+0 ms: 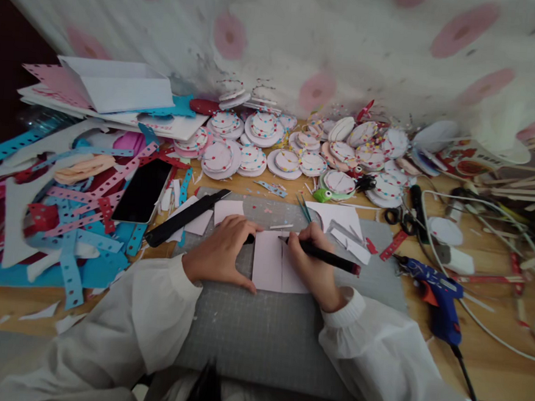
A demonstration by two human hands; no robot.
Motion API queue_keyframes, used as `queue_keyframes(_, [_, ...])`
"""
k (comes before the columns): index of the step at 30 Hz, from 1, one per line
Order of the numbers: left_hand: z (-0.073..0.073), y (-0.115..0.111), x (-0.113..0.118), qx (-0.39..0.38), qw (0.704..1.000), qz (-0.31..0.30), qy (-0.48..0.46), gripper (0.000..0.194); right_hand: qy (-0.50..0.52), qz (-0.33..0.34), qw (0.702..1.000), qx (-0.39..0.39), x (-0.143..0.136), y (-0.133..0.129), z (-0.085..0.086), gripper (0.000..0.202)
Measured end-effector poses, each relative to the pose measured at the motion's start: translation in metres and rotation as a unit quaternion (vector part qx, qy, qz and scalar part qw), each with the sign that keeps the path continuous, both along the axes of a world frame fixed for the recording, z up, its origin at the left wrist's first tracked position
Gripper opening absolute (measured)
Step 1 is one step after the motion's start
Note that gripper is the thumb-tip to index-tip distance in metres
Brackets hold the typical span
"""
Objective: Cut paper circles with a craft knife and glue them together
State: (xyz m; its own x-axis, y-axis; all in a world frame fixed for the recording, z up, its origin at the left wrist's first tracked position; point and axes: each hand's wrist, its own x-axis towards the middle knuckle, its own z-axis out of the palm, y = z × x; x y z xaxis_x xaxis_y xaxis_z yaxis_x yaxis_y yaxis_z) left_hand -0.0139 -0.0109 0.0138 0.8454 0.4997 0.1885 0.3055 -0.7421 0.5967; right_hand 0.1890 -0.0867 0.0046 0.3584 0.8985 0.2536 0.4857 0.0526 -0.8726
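A white rectangular piece of paper [267,258] lies on the grey cutting mat [263,328], with a thin dark vertical line or seam near its middle. My right hand [313,262] grips a black marker pen [330,255], its tip at the paper's upper part and its red-marked end pointing right. At the paper's left edge rests my left hand [222,252], thumb and index finger spread apart. A small black piece [249,239], perhaps a pen cap, shows under its fingers; whether it is held is unclear. White offcuts [349,246] lie beyond the paper.
A black cutter-like tool [186,218] and a phone [143,190] lie left, beside dotted paper strips [68,266]. Several round layered paper pieces [263,130] fill the back. Tweezers [304,210], scissors [401,219] and a blue glue gun [443,304] with cables are on the right.
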Motion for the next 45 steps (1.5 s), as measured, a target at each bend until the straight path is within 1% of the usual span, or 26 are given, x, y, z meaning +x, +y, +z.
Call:
queue_keyframes(4, [-0.0010, 0.0001, -0.0001, 0.009, 1.000, -0.004, -0.007, 0.086, -0.006, 0.002, 1.000, -0.004, 0.0001, -0.0002, 0.0002, 0.028])
queue_keyframes(10, [-0.0001, 0.0001, -0.0001, 0.010, 1.000, -0.003, -0.001, 0.082, -0.008, 0.007, 1.000, -0.003, -0.0005, -0.0006, 0.0007, 0.027])
queue_keyframes(17, [0.0001, -0.0001, 0.0004, 0.015, 1.000, -0.003, 0.000, 0.084, -0.009, 0.012, 1.000, -0.009, -0.0018, -0.0006, 0.0015, 0.028])
queue_keyframes(29, [-0.0007, -0.0003, 0.0007, 0.015, 1.000, -0.001, -0.006, 0.083, -0.022, 0.022, 0.999, -0.028, -0.0026, -0.0009, -0.0029, 0.027])
queue_keyframes(39, [-0.0024, 0.0002, 0.0015, -0.001, 1.000, 0.000, -0.004, 0.081, -0.008, 0.060, 0.997, -0.045, -0.0030, -0.0014, -0.0018, 0.028])
queue_keyframes(45, [-0.0025, -0.0004, 0.0011, 0.004, 1.000, -0.001, -0.005, 0.080, -0.006, 0.084, 0.995, -0.052, -0.0023, -0.0016, -0.0035, 0.028])
